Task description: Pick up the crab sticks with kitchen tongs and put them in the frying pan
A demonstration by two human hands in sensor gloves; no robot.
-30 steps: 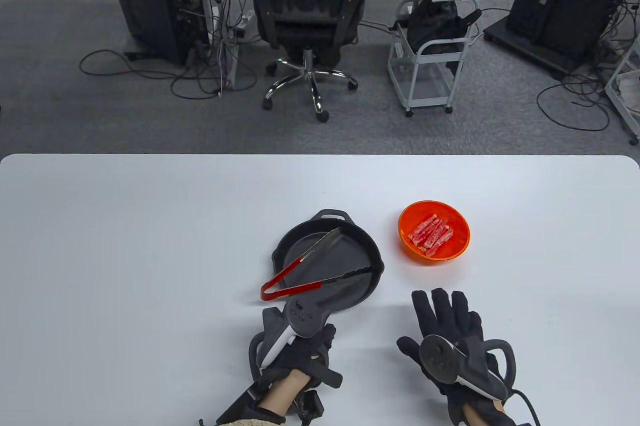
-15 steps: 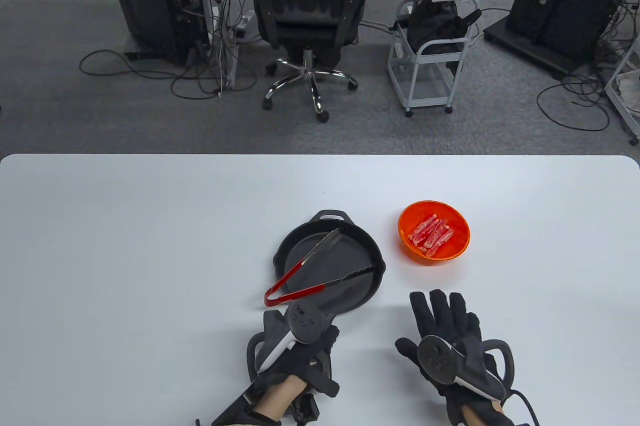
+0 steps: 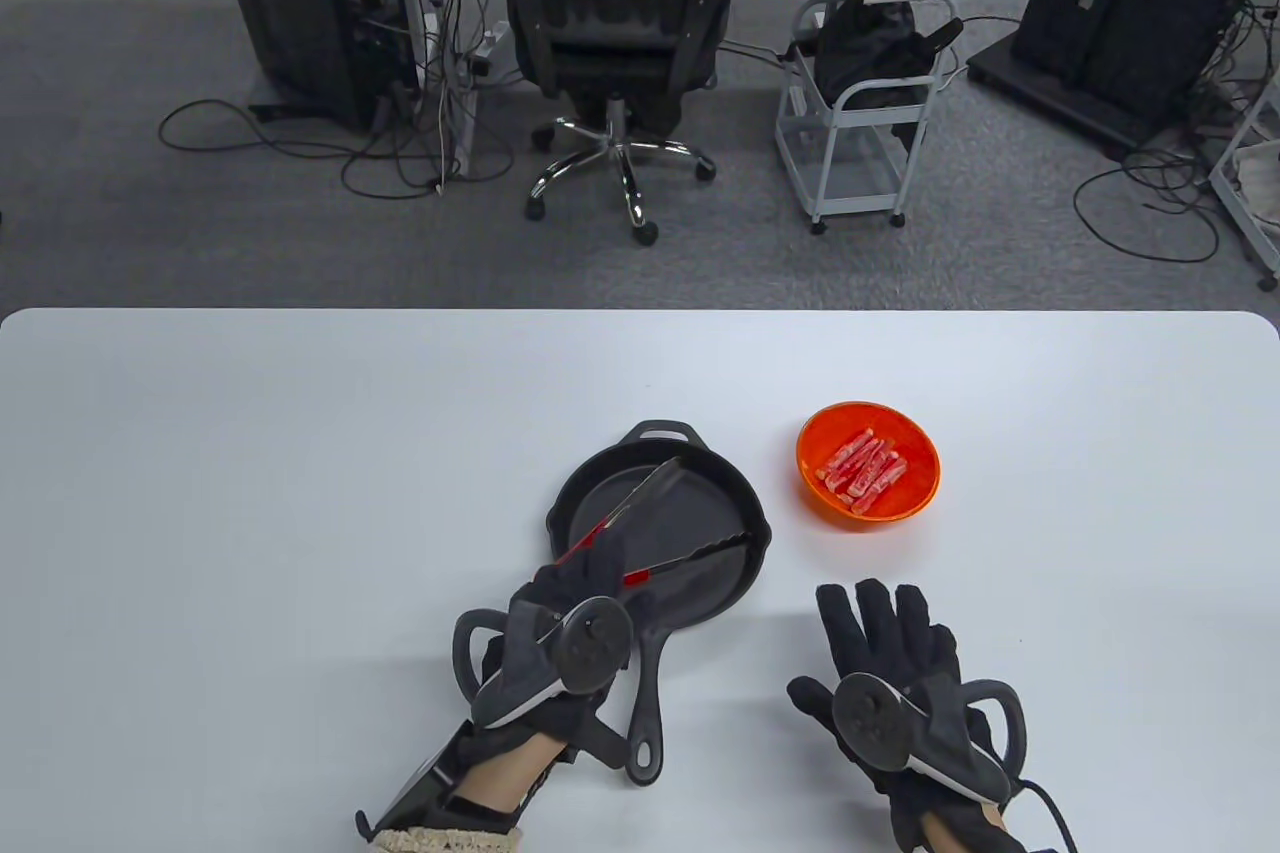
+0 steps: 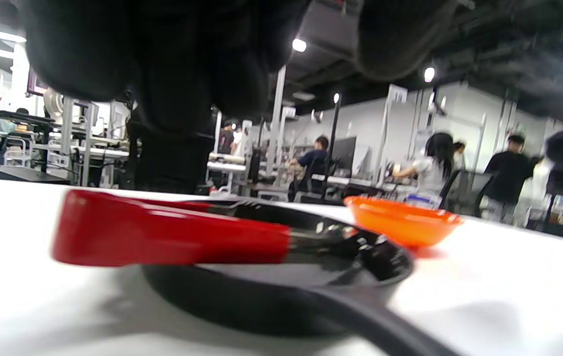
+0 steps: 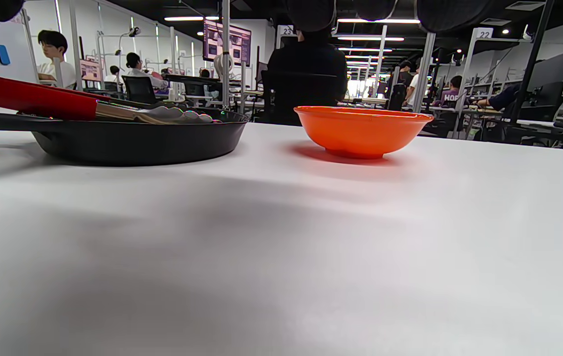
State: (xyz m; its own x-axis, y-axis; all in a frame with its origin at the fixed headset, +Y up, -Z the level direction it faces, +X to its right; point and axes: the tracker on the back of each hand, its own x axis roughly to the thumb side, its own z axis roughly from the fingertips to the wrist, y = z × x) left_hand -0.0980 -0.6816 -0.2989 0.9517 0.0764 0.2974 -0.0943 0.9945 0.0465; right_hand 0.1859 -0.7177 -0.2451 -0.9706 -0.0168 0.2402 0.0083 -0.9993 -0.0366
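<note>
Two hands are in play, and only one of them matters for this step. The left hand (image 3: 575, 608) reaches over the near-left rim of the frying pan (image 3: 700, 583), its fingers above the red handles of the kitchen tongs (image 3: 690, 555). Whether those fingers have closed on the handles I cannot tell: the table view hides them behind the tracker, and the left wrist view shows dark fingers hanging above the red grip with a gap beneath.

The tongs lie across the pan with their arms spread, hinge end toward the near left and metal tips toward the far right. The crab sticks (image 3: 862, 471) sit piled in the orange bowl (image 3: 915, 505), just right of the pan. None are in the pan yet. The right hand (image 3: 890, 663) rests flat on the white table (image 3: 250, 493), fingers straight and spread, gripping nothing, near the bowl but apart from it.

To do this step well, I judge the left hand should wrap both red handles partway along, not at the hinge, so a squeeze brings the tips together. Lift straight up so the tips clear the pan's rim without dragging. The pan looks heavy enough to stay put. The right hand could steady the bowl once the tongs swing right.
</note>
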